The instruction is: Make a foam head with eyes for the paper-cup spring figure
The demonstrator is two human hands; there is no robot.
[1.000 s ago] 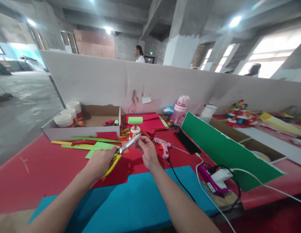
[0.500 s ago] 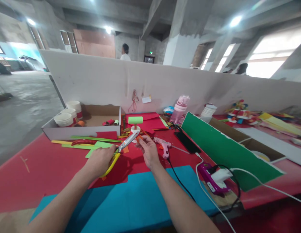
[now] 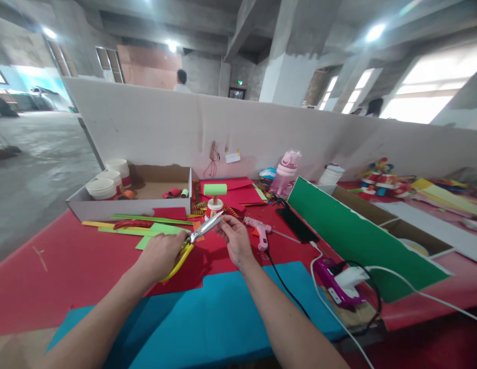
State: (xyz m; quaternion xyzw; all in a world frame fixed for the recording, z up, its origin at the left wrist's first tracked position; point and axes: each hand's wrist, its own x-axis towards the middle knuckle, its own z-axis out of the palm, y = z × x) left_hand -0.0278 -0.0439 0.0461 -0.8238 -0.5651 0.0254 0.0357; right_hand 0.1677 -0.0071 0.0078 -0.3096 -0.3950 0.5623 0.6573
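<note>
My left hand [image 3: 163, 254] is closed around scissors [image 3: 205, 228] with yellow handles, their metal blades pointing up and right. The blade tips reach the fingertips of my right hand [image 3: 235, 238]. Those fingers are pinched together on a small orange piece of paper, now mostly hidden behind the blades and fingers. Just behind the blades stands a paper cup [image 3: 214, 206] with a spring on top, and a light green paper roll [image 3: 215, 189] lies across the spring. Below the blades, an orange paper strip [image 3: 199, 231] rests on the red tabletop.
A pink glue gun [image 3: 262, 234] lies right of my right hand, near a black phone [image 3: 296, 224]. A purple power strip [image 3: 336, 287] with cables sits at the right, before a green-sided box [image 3: 357, 236]. An open box [image 3: 133, 210] with cups stands left. Blue card [image 3: 231, 312] covers the front.
The scissor blades have tilted lower and to the right, toward my right fingertips. The orange piece in my right hand was plainly visible before and is now mostly covered.
</note>
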